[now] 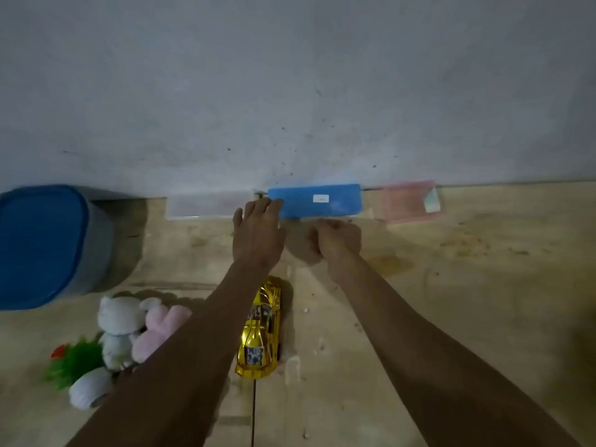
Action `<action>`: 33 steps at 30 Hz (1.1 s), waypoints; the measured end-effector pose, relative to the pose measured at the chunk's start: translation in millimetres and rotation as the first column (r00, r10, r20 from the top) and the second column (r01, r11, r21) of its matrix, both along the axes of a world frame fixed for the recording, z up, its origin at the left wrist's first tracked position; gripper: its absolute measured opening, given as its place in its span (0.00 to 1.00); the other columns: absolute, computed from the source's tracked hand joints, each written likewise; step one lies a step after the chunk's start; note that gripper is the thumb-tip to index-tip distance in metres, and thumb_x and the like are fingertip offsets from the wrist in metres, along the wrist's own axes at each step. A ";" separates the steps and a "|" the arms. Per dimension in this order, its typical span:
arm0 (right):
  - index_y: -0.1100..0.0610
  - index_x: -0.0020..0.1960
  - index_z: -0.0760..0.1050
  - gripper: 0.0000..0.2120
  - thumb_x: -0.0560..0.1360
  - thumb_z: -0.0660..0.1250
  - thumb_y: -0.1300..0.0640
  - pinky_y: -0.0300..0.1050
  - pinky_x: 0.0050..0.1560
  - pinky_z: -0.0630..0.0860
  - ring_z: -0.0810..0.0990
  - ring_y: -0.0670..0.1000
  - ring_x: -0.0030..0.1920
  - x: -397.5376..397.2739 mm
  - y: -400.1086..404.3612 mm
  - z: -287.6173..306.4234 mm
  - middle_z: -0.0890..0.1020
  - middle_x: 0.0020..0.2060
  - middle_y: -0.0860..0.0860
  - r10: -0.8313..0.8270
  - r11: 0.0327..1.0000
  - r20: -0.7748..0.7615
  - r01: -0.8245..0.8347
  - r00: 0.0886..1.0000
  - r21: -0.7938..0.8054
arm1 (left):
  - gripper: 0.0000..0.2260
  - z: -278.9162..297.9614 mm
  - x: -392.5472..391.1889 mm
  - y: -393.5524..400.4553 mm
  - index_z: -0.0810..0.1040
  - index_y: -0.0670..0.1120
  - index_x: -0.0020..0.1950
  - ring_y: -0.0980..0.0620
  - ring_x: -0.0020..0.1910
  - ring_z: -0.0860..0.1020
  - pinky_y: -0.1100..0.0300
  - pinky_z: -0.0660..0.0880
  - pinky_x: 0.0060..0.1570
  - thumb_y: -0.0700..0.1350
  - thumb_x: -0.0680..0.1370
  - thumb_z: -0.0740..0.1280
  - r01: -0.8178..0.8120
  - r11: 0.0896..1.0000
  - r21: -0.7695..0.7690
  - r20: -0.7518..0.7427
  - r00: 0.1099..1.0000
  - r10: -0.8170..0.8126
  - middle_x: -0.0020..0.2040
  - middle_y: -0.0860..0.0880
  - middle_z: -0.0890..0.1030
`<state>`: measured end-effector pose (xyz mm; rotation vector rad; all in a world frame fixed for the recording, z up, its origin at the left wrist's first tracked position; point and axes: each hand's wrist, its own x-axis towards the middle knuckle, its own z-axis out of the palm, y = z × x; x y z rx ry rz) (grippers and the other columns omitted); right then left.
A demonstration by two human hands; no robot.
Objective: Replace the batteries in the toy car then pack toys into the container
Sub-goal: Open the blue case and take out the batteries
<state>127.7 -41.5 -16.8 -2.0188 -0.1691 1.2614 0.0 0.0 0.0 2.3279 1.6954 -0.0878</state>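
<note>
A shiny gold toy car (259, 330) lies on the floor between my forearms, nose pointing away from me. Against the wall rests a flat blue box (317, 200) with a small white label. My left hand (258, 232) is stretched out, fingers spread, its fingertips on the box's left end. To its right, my right hand (335, 241) is curled with the fingers closed, just below the box's front edge; whether it touches the box I cannot tell. A large grey container with a blue lid (45, 246) stands at the far left.
A clear flat box (201, 206) lies left of the blue one and a pink one (411, 201) right of it, all along the wall. A grey plush cat (117, 327), a pink plush rabbit (159, 327) and a small potted fake plant (80, 372) sit at lower left.
</note>
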 end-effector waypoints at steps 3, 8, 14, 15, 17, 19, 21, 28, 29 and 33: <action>0.58 0.46 0.83 0.10 0.74 0.73 0.51 0.44 0.39 0.79 0.82 0.51 0.39 -3.3 13.3 -7.4 0.86 0.42 0.54 -0.161 0.987 -0.112 0.160 0.981 -0.017 | 0.23 -14.1 3.0 16.8 0.70 0.47 0.74 0.43 0.72 0.66 0.46 0.60 0.73 0.44 0.79 0.68 -0.008 1.000 0.000 -0.001 1.000 0.008 0.73 0.45 0.71; 0.59 0.43 0.81 0.13 0.75 0.73 0.49 0.44 0.35 0.78 0.81 0.51 0.33 -8.6 24.8 -13.7 0.86 0.40 0.56 -0.309 0.950 -0.244 0.312 0.919 -0.030 | 0.21 -21.7 10.9 25.0 0.72 0.46 0.74 0.39 0.71 0.65 0.47 0.73 0.64 0.42 0.80 0.67 0.002 1.000 0.007 0.035 0.999 -0.002 0.72 0.43 0.70; 0.60 0.47 0.81 0.12 0.76 0.73 0.50 0.44 0.37 0.80 0.81 0.49 0.32 -7.8 24.0 -9.9 0.86 0.38 0.54 -0.346 0.934 -0.340 0.356 0.875 -0.033 | 0.21 -23.5 14.2 27.5 0.74 0.45 0.72 0.38 0.69 0.67 0.46 0.78 0.55 0.46 0.79 0.69 0.010 1.000 0.013 0.022 1.000 -0.011 0.70 0.42 0.71; 0.60 0.48 0.81 0.13 0.76 0.73 0.49 0.44 0.37 0.80 0.82 0.48 0.33 -7.7 22.8 -8.0 0.86 0.38 0.53 -0.348 0.932 -0.353 0.361 0.869 -0.030 | 0.22 -23.4 13.5 28.6 0.74 0.45 0.72 0.38 0.68 0.67 0.46 0.78 0.54 0.47 0.79 0.69 0.013 1.000 0.018 0.017 1.000 -0.013 0.69 0.43 0.71; 0.60 0.50 0.81 0.14 0.75 0.74 0.48 0.43 0.36 0.81 0.84 0.48 0.36 -8.2 21.3 -5.5 0.86 0.40 0.52 -0.350 0.931 -0.362 0.365 0.864 -0.030 | 0.22 -24.1 12.0 31.1 0.75 0.46 0.72 0.39 0.68 0.67 0.47 0.78 0.54 0.48 0.79 0.70 0.015 1.000 0.022 0.010 1.000 -0.015 0.69 0.43 0.72; 0.59 0.52 0.81 0.16 0.74 0.75 0.47 0.41 0.34 0.81 0.85 0.47 0.38 -8.1 21.4 -1.9 0.87 0.41 0.52 -0.352 0.928 -0.367 0.374 0.861 -0.014 | 0.22 -23.4 12.2 32.4 0.75 0.45 0.71 0.38 0.68 0.68 0.46 0.78 0.54 0.47 0.78 0.71 0.016 1.000 0.013 0.024 1.000 -0.016 0.68 0.42 0.73; 0.60 0.53 0.81 0.18 0.73 0.75 0.47 0.41 0.33 0.81 0.86 0.46 0.36 -6.4 23.1 4.1 0.87 0.39 0.52 -0.340 0.929 -0.376 0.369 0.862 0.004 | 0.23 -23.2 12.6 33.6 0.77 0.44 0.70 0.37 0.66 0.69 0.45 0.78 0.52 0.44 0.75 0.74 0.008 1.000 0.030 0.061 0.998 -0.010 0.67 0.41 0.74; 0.61 0.51 0.81 0.17 0.74 0.75 0.47 0.40 0.29 0.78 0.83 0.45 0.30 12.4 23.6 24.5 0.85 0.34 0.51 -0.239 0.962 -0.362 0.272 0.901 0.040 | 0.35 -24.5 14.4 26.7 0.70 0.44 0.69 0.37 0.60 0.76 0.44 0.78 0.54 0.41 0.66 0.81 0.038 0.992 0.118 0.075 0.996 -0.046 0.63 0.39 0.77; 0.61 0.50 0.81 0.16 0.73 0.75 0.47 0.40 0.29 0.77 0.83 0.45 0.30 16.8 24.6 25.4 0.84 0.33 0.51 -0.218 0.967 -0.349 0.250 0.912 0.050 | 0.37 -25.2 14.2 21.4 0.67 0.46 0.69 0.36 0.61 0.75 0.44 0.79 0.55 0.40 0.65 0.81 0.033 0.991 0.130 0.098 0.994 -0.046 0.65 0.39 0.75; 0.59 0.43 0.79 0.13 0.73 0.76 0.49 0.38 0.26 0.76 0.82 0.45 0.28 35.0 32.0 27.1 0.83 0.29 0.50 -0.142 0.982 -0.317 0.173 0.938 0.070 | 0.37 -30.1 4.7 3.1 0.65 0.49 0.72 0.35 0.69 0.71 0.40 0.74 0.64 0.42 0.67 0.80 0.106 0.956 0.274 0.055 0.991 -0.125 0.72 0.37 0.70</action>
